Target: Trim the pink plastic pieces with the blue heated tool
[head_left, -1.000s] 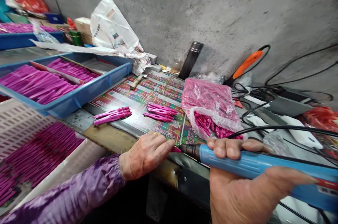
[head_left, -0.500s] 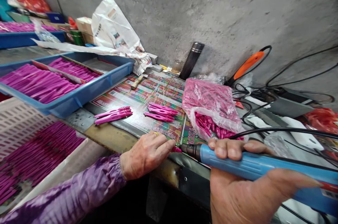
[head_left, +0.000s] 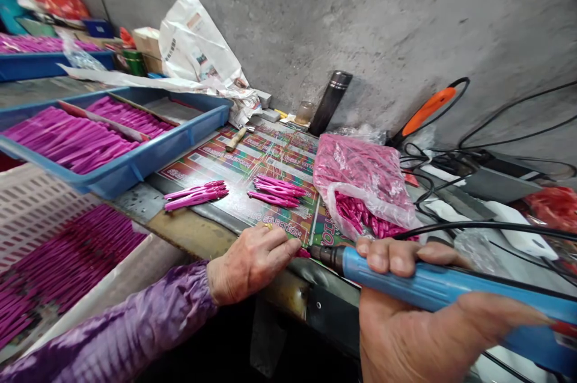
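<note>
My left hand point(head_left: 250, 266) rests at the front edge of a printed, multicoloured board point(head_left: 252, 157), its fingertips pinching a small magenta plastic piece point(head_left: 303, 253). My right hand point(head_left: 406, 305) grips a blue-handled electric tool, probably a soldering iron point(head_left: 433, 275), with a black cable running off to the right. The tool's dark metal tip point(head_left: 322, 254) sits right next to the magenta piece. Its very end is hard to see. Two small piles of magenta plastic parts point(head_left: 196, 195) point(head_left: 274, 190) lie on the board beyond my hands.
A blue divided tray point(head_left: 157, 151) and a white perforated crate point(head_left: 27, 202) hold many magenta parts on my left. A plastic bag of them point(head_left: 360, 181) lies ahead. A black flask point(head_left: 331, 103), orange-handled tool point(head_left: 428, 109) and tangled black cables point(head_left: 433, 160) stand by the concrete wall.
The whole view has drifted slightly to the right. Both hands keep nearly the same places, with the tool's tip beside the magenta piece.
</note>
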`<state>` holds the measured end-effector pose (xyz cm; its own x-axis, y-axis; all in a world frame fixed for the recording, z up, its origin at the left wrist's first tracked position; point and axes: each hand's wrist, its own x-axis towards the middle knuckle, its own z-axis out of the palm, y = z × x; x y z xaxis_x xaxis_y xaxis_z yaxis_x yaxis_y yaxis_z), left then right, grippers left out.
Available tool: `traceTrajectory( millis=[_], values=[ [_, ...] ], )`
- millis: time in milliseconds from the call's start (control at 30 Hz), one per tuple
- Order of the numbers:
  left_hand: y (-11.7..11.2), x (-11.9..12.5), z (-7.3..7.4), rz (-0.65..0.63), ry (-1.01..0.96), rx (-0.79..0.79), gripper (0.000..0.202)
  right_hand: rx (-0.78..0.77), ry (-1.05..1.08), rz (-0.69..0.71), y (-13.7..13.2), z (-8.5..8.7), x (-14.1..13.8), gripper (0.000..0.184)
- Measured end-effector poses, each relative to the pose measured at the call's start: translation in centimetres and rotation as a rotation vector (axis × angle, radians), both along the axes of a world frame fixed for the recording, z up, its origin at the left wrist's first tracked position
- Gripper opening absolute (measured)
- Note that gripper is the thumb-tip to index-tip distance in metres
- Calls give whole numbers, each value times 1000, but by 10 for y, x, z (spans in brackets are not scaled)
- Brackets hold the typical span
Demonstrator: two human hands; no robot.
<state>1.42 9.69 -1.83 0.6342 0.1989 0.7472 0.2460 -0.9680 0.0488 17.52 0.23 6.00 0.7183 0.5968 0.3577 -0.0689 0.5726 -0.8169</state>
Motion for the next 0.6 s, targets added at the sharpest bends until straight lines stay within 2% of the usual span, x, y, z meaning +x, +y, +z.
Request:
traceTrajectory(
  millis=[200, 400, 600],
  values=[
    [0, 0, 1, 10, 0, 0, 17, -2, -22, -28, 0, -3, 1, 63],
    [0, 4, 2, 19, -42, -17, 15, 2, 28, -74, 2, 7, -2, 66],
    [-1, 5, 1, 57, -51, 12, 13, 26, -29, -14, 1, 7, -2, 66]
  ],
)
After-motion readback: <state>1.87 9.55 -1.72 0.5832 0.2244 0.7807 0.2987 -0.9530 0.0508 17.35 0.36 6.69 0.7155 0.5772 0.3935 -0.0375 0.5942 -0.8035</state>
